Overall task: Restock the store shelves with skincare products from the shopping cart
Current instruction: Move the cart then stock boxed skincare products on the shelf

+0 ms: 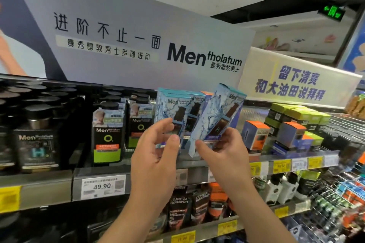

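A: What do the hands hold?

B: The left hand (156,144) pinches an upright blue box (170,108) low down, thumb on its front, fingers behind. The box stands at the front of the top shelf (59,181), with more blue boxes just behind it.

A: And the right one?

B: The right hand (221,150) grips a tilted box (219,112) by its lower end; its top leans right, beside the upright one.

A: What sits around them?

B: Black-and-green packs (108,134) stand to the left, dark jars (36,142) further left. Orange-topped boxes (256,134) lie right. A 49.90 tag (103,186) hangs on the shelf edge, and the Mentholatum sign (126,41) spans above.
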### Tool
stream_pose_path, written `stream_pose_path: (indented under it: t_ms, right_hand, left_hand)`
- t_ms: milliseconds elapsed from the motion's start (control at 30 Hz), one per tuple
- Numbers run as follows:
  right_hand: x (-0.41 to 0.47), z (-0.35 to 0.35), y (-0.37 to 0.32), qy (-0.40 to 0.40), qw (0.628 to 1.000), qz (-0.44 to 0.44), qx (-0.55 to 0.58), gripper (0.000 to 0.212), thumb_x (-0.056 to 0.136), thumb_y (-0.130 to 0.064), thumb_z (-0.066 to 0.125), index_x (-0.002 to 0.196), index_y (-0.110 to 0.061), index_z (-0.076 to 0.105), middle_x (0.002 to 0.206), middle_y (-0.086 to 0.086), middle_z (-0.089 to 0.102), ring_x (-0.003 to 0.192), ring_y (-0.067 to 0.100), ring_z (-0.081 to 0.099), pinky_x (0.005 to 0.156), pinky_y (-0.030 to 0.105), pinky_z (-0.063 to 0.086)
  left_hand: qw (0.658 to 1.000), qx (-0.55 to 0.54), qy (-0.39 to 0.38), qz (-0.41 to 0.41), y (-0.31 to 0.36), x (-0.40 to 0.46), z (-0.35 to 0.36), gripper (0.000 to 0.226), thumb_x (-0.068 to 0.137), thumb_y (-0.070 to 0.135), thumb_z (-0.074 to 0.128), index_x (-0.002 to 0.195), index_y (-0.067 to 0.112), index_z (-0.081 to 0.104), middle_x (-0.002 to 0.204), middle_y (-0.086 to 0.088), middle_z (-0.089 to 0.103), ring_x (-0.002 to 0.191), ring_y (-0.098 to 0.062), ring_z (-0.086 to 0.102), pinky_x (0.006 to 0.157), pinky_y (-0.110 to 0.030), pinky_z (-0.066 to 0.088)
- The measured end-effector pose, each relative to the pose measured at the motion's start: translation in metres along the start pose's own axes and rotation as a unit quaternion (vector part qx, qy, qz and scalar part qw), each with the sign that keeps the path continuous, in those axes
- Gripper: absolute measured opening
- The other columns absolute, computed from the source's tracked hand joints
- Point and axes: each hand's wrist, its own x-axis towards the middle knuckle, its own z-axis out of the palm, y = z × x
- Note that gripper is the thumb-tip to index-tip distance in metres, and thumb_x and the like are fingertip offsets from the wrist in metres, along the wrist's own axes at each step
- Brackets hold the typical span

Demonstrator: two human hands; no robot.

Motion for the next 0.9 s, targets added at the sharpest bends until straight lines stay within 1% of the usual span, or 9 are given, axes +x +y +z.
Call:
stream_pose_path:
  t_ms: [67,133,233,267,367,533,667,767,900]
  right_hand:
    - [0.005,0.002,-0.001,-0.001,1.000,0.003,-0.024,0.043,0.074,-0.036,0.090,0.103,-0.035,0.058,0.096,-0.012,0.073,0.088,0.004,0.070,0.080,0.030,0.059]
    - [0.009,0.003,0.000,-0.009,0.998,0.008,-0.057,0.043,0.075,-0.040,0.090,0.098,-0.037,0.054,0.094,-0.013,0.071,0.086,0.005,0.069,0.076,0.029,0.059]
    - [0.015,0.006,0.005,-0.015,0.995,0.010,-0.097,0.044,0.074,-0.044,0.088,0.099,-0.038,0.053,0.096,-0.014,0.070,0.087,0.006,0.068,0.079,0.033,0.059]
    - [0.016,0.008,0.007,-0.015,0.994,0.012,-0.111,0.044,0.074,-0.045,0.088,0.099,-0.038,0.052,0.096,-0.014,0.069,0.087,0.006,0.067,0.078,0.034,0.059]
    - [0.019,0.012,0.012,-0.021,0.990,0.019,-0.140,0.045,0.075,-0.048,0.087,0.098,-0.037,0.050,0.094,-0.012,0.066,0.084,0.007,0.064,0.073,0.031,0.057]
    - [0.017,0.016,0.013,-0.034,0.988,0.027,-0.150,0.053,0.075,-0.047,0.088,0.110,-0.035,0.049,0.098,-0.018,0.064,0.088,0.002,0.063,0.080,0.030,0.057]
    - [0.016,0.020,0.012,-0.040,0.986,0.030,-0.161,0.055,0.073,-0.050,0.089,0.110,-0.039,0.049,0.099,-0.020,0.065,0.090,0.002,0.064,0.082,0.032,0.059]
    - [0.015,0.021,0.012,-0.044,0.986,0.031,-0.159,0.056,0.074,-0.053,0.088,0.110,-0.041,0.047,0.102,-0.023,0.062,0.094,0.000,0.062,0.086,0.030,0.056]
    - [0.014,0.019,0.009,-0.058,0.986,0.029,-0.154,0.051,0.075,-0.051,0.088,0.099,-0.046,0.042,0.100,-0.028,0.057,0.094,-0.002,0.059,0.088,0.028,0.053]
  left_hand:
    - [0.999,-0.020,0.030,0.015,-0.002,0.000,-0.001,0.026,0.100,0.033,0.056,0.123,0.045,0.060,0.120,0.020,0.065,0.115,-0.005,0.062,0.090,-0.030,0.053]
    - [0.998,-0.020,0.047,0.024,-0.003,0.002,-0.003,0.033,0.096,0.034,0.053,0.127,0.044,0.057,0.123,0.019,0.062,0.119,-0.004,0.059,0.092,-0.025,0.051]
    - [0.999,0.004,0.043,0.021,-0.004,0.007,-0.005,0.036,0.105,0.028,0.052,0.136,0.045,0.049,0.132,0.023,0.054,0.123,0.009,0.051,0.094,-0.010,0.046]
    - [0.999,0.012,0.037,0.015,-0.005,0.009,-0.006,0.039,0.105,0.027,0.051,0.138,0.046,0.045,0.135,0.026,0.051,0.124,0.013,0.048,0.095,-0.009,0.044]
    - [0.999,0.038,0.007,-0.014,-0.007,0.014,-0.008,0.052,0.098,0.046,0.048,0.148,0.052,0.035,0.143,0.038,0.039,0.133,0.018,0.037,0.108,-0.019,0.035]
    - [0.994,0.067,-0.044,-0.073,-0.006,0.016,-0.006,0.062,0.098,0.056,0.043,0.156,0.054,0.020,0.141,0.051,0.021,0.140,0.019,0.021,0.118,-0.025,0.023]
    - [0.988,0.076,-0.076,-0.108,-0.004,0.017,-0.005,0.076,0.087,0.069,0.036,0.157,0.055,0.010,0.147,0.045,0.013,0.117,0.041,0.002,0.114,-0.021,0.013]
    - [0.984,0.089,-0.090,-0.123,-0.003,0.018,-0.004,0.068,0.098,0.061,0.038,0.158,0.054,0.006,0.150,0.041,0.012,0.116,0.037,-0.002,0.112,-0.021,0.010]
    - [0.981,0.106,-0.102,-0.129,-0.003,0.020,-0.004,0.069,0.099,0.061,0.037,0.159,0.052,0.003,0.160,0.034,0.010,0.134,0.020,0.004,0.112,-0.023,0.011]
